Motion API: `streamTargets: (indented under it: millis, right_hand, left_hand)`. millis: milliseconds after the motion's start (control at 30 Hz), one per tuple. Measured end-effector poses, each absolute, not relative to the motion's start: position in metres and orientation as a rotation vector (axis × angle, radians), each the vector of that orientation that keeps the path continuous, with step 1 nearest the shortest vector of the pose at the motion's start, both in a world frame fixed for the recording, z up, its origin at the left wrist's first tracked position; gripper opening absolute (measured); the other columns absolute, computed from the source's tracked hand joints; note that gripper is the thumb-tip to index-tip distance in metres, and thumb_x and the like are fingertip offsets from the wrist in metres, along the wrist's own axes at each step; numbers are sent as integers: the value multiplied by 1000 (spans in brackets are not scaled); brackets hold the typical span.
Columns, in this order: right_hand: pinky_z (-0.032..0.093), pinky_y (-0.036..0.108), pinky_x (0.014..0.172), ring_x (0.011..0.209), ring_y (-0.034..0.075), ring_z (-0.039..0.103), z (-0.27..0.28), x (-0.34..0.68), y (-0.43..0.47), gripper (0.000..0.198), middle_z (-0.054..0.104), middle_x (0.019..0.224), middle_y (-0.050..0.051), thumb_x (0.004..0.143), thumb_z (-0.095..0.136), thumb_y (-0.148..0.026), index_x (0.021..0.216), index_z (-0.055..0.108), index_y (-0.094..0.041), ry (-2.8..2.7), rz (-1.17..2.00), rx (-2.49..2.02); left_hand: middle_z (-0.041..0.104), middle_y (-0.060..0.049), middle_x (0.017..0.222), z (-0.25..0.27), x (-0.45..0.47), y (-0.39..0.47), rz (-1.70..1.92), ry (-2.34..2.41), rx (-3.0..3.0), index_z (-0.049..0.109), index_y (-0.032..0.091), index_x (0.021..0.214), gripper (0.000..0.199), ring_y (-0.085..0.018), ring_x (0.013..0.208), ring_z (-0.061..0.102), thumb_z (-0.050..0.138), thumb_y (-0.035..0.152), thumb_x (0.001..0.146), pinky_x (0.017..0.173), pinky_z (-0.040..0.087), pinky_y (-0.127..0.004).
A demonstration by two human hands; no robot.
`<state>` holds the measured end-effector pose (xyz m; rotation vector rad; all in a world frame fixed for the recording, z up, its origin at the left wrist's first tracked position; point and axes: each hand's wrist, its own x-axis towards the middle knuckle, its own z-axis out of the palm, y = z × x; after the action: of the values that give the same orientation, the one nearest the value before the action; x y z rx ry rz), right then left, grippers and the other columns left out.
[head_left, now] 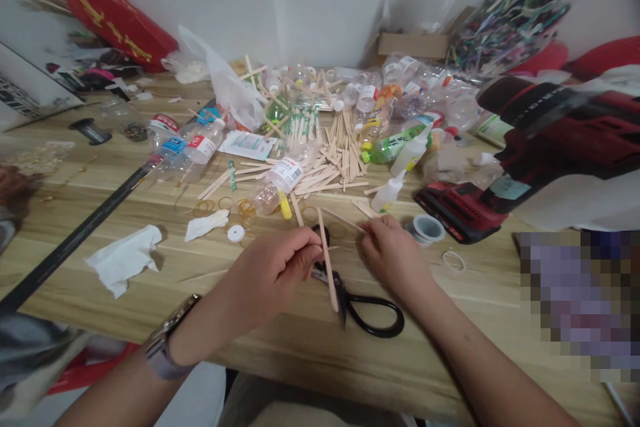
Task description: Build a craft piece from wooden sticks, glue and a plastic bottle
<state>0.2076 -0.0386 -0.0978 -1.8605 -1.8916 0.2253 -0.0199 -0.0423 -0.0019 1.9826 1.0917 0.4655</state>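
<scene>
My left hand, with a watch on its wrist, pinches a flat wooden craft stick that stands tilted in front of the fingertips. My right hand is closed at the fingertips on a second thin wooden stick, seen nearly edge-on and pointing to the upper left. Black-handled scissors lie on the table below and between the hands, partly covered by the held stick and my left hand. Just beyond my right hand stands a small white glue bottle. A grey-white round spool sits right of it.
Loose craft sticks and plastic bottles crowd the table's middle and back. A red and black power drill stands at the right. Rubber bands, tissue and a long dark bar lie left. Part of a person's hand shows far left.
</scene>
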Motion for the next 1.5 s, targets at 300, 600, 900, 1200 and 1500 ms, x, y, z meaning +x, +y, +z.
streamTargets:
  millis: [300,600,900,1200,1500]
  right_hand:
    - [42,28,55,60,16,52,-71,208,-50,29,58,66,2,94,43,-43,78,55,-22,-1640,732,-1476]
    - [40,24,54,58,12,50,-69,196,-59,33,60,67,-1,87,61,-52,87,56,-20,-1270,1348,-1149]
    - [34,23,49,53,10,40,-63,176,-76,30,48,62,-6,82,66,-48,89,54,-21,-1221,1448,-1142]
    - [37,25,49,56,14,49,-68,181,-75,27,58,59,0,67,73,-46,76,71,-20,-1216,1347,-1369]
    - [47,26,56,60,15,59,-71,175,-78,21,72,68,3,65,77,-40,71,75,-21,-1138,1309,-1322]
  left_hand:
    - [47,6,62,-10,-13,-43,493,1071,1967,47,20,69,33,-12,59,45,40,33,99,58,31,-25]
    - [57,6,69,-18,-10,-45,500,1063,2097,57,20,82,21,-11,61,50,44,25,98,60,33,-23]
    - [71,-6,90,-33,-7,-46,362,1148,2414,64,17,94,28,-21,82,65,38,24,100,70,45,-31]
    - [71,-6,83,-37,0,-51,329,1138,2529,65,18,89,31,-21,79,66,36,23,100,69,49,-31]
    - [71,-6,84,-44,0,-60,338,1166,2540,64,19,90,28,-23,79,66,38,18,97,68,49,-34]
